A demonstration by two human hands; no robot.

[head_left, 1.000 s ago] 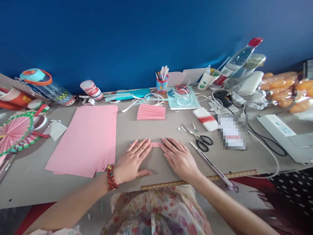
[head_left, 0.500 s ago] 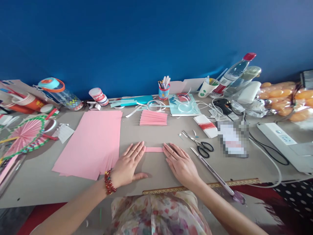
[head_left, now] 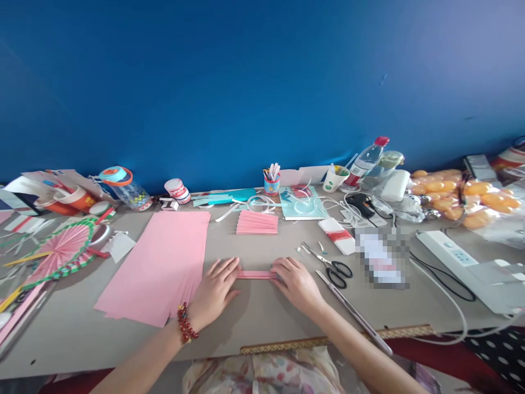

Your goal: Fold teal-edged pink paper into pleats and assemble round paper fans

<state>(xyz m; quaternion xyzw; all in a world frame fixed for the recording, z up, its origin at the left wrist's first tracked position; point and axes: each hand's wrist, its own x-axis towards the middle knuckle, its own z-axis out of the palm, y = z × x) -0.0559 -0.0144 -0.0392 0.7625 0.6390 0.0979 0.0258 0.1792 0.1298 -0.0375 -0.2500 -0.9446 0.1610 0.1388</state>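
A narrow folded strip of pink paper (head_left: 256,274) lies across the table in front of me, a second layer showing along its edge. My left hand (head_left: 216,289) rests on its left end, fingers stretched out and thumb apart. At the right end, my right hand (head_left: 298,285) has its fingers bent over the strip and the thumb close to its lower edge, gripping it. The ends of the strip are hidden under the fingers. Just beyond it sits a pleated pink paper piece (head_left: 257,222). To the left is a stack of pink sheets (head_left: 164,257).
Black-handled scissors (head_left: 334,268) and a long slim knife (head_left: 355,312) lie right of my hands. A pink paper fan (head_left: 61,251) is at far left. Along the blue wall stand a water bottle (head_left: 127,189), a pen cup (head_left: 271,185) and a plastic bottle (head_left: 365,163). A power strip (head_left: 455,262) is at right.
The view has tilted up, so the table sits lower. My right hand's fingers have gone from lying flat to bent around the strip's end, and a second layer of the strip now shows.
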